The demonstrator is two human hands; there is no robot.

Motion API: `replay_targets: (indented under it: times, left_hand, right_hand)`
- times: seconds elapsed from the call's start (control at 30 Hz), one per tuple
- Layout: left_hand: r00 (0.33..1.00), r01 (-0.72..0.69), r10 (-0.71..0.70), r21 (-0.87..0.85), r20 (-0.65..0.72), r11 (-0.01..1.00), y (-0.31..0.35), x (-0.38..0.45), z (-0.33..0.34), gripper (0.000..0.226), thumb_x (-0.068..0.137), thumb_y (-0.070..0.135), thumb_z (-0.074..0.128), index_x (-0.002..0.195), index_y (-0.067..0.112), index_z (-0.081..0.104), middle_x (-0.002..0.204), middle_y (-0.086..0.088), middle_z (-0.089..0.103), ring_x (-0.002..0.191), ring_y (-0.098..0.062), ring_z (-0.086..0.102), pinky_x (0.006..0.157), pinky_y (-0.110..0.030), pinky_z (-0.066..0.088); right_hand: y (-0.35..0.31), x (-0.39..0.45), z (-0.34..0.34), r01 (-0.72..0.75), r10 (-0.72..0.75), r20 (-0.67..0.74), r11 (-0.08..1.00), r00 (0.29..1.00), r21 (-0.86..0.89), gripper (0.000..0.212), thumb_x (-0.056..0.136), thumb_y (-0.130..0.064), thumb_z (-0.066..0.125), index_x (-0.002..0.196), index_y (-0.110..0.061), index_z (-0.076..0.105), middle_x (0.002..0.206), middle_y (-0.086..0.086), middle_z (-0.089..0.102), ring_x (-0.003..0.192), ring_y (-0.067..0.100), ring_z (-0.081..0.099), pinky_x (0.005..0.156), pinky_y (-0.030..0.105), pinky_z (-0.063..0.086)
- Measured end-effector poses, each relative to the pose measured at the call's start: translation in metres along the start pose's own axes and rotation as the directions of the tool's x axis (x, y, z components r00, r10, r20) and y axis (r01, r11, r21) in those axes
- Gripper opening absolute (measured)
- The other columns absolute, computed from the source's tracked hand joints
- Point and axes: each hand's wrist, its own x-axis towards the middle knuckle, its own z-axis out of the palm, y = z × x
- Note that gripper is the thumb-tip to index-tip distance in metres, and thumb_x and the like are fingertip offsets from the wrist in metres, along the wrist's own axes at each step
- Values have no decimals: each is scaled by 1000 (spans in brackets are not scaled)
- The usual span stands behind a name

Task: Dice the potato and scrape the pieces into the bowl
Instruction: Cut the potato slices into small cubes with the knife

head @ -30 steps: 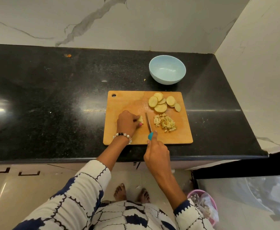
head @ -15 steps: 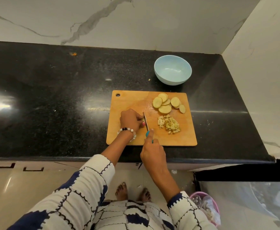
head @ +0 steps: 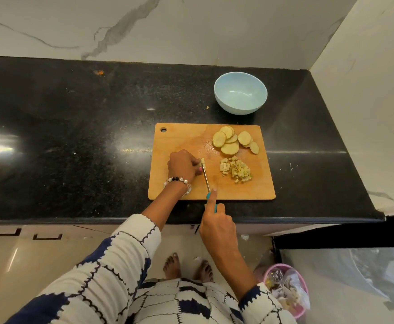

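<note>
There, potato piece [head: 202,161] between hands.

Pale round potato slices [head: 232,141] overlap above a heap of small yellowish dice [head: 237,170] on the wooden board [head: 179,136], the empty light-blue bowl [head: 240,92] just beyond.

**Black stone counter in a marble-clad corner**

A polished black speckled countertop [head: 74,136] ran along a white marble back wall [head: 191,26] veined in grey, meeting a second pale wall [head: 373,90] at the right. Bright light glared off the stone at the left. Below lay glossy cream floor tiles [head: 27,260]. A pink bin [head: 287,288] stuffed with plastic stood on the floor at the right.
</note>
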Motion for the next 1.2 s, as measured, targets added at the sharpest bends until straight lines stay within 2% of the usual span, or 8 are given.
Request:
replay_targets:
  times: [0.23,0.33,0.4,0.57,0.73,0.87,0.97,1.2]
  left_hand:
    - [1000,19,-19,-17,2,1000,1,-3,-2,29,73,19,79,100,10,73,94,-6,73,90,-16,65,79,-21,46]
    - [1000,5,-4,-18,4,1000,0,-4,-2,31,70,19,80,100,10,73,96,-6,73,92,-18,64,83,-26,49]
    - [1000,8,-8,-30,3,1000,0,-4,-3,32,69,18,81,99,10,73,96,-7,73,93,-18,64,86,-29,50]
    - [1000,16,-16,-64,-1,998,0,-5,-3,33,68,18,82,98,8,73,96,-7,73,92,-17,65,85,-25,49]
    - [1000,9,-9,-76,4,997,-2,-6,-4,35,68,18,82,101,10,72,99,-6,72,95,-16,64,88,-26,48]
    - [999,-8,11,-58,45,998,-5,-5,-6,37,70,18,80,105,10,71,103,-5,71,100,-16,63,91,-24,44]
    - [1000,4,-3,-63,13,998,-8,-7,-4,35,71,17,79,104,11,71,101,-5,72,103,-19,61,93,-29,47]
    - [998,37,-41,-83,-44,996,-6,-9,-1,26,74,19,77,99,12,73,97,-4,73,92,-15,64,82,-24,46]
  right_hand:
    - [9,0,-1,-52,58,-44,990,997,129,68,74,-9,76,132,7,46,66,11,56,38,18,43,38,21,14]
    - [4,13,-4,-37,46,-32,966,998,255,58,97,-17,45,147,0,22,97,19,60,66,30,58,50,31,29]
    - [0,24,-1,-29,38,-28,959,999,281,55,102,-23,31,150,-4,11,109,19,58,82,33,59,60,33,33]
    - [7,25,0,-96,84,60,963,995,251,57,102,-25,27,151,-8,5,119,18,54,88,32,58,65,37,39]
    - [21,7,-1,-170,172,21,934,985,315,55,102,-24,28,150,-6,10,101,15,56,71,18,43,61,30,31]
    - [17,10,-4,-104,116,-10,921,993,377,55,102,-27,30,150,-6,15,101,14,58,76,21,51,62,30,33]
    - [10,17,-4,-39,37,13,931,999,362,54,101,-28,30,149,-7,15,101,13,60,82,25,57,62,30,33]
    - [4,26,-1,-40,23,56,951,998,306,55,101,-27,28,150,-7,12,100,12,60,83,25,58,61,30,33]
